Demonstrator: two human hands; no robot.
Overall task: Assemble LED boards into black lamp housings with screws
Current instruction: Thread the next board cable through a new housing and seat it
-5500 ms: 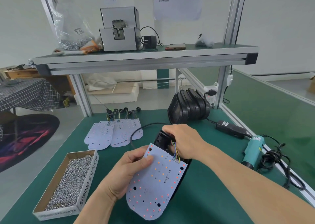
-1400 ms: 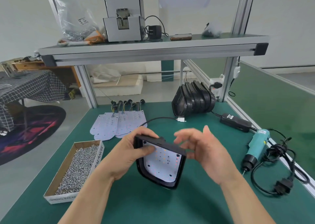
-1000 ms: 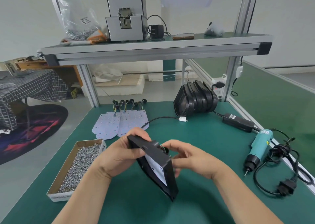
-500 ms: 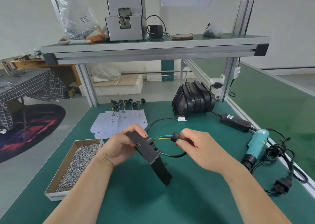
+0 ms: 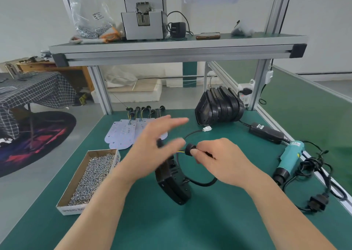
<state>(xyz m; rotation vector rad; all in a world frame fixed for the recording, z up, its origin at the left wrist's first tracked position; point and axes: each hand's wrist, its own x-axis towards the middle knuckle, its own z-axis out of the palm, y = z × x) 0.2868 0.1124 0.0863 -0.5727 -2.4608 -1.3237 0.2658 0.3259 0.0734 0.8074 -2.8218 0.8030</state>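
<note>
Two bare forearms reach in over a green counter point(image 5: 209, 221). Nearest, at centre, a black lamp housing point(image 5: 172, 185) stands on its edge, its open face turned away, so any LED board inside cannot be seen. Just above it, the right hand point(image 5: 219, 160) has its grip pinched on a round black grommet point(image 5: 189, 149), from which thin coloured wires point(image 5: 182, 151) run toward the housing. At ten o'clock from the housing, the left hand point(image 5: 152, 149) is motion-blurred, its grip released and fingers spread. Whether it touches the housing is unclear.

The step appears to be drawing the lead out and seating the grommet. To do it well, the free hand should probably steady the housing first. The wires want a gentle, straight pull, and the grommet should press in squarely.

At nine o'clock sits a cardboard box of screws point(image 5: 74, 210). At three o'clock lies a teal electric screwdriver point(image 5: 290, 157). Farther off, spare LED boards point(image 5: 122, 135) fan out at eleven o'clock, and a stack of black housings point(image 5: 219, 107) leans at one o'clock.
</note>
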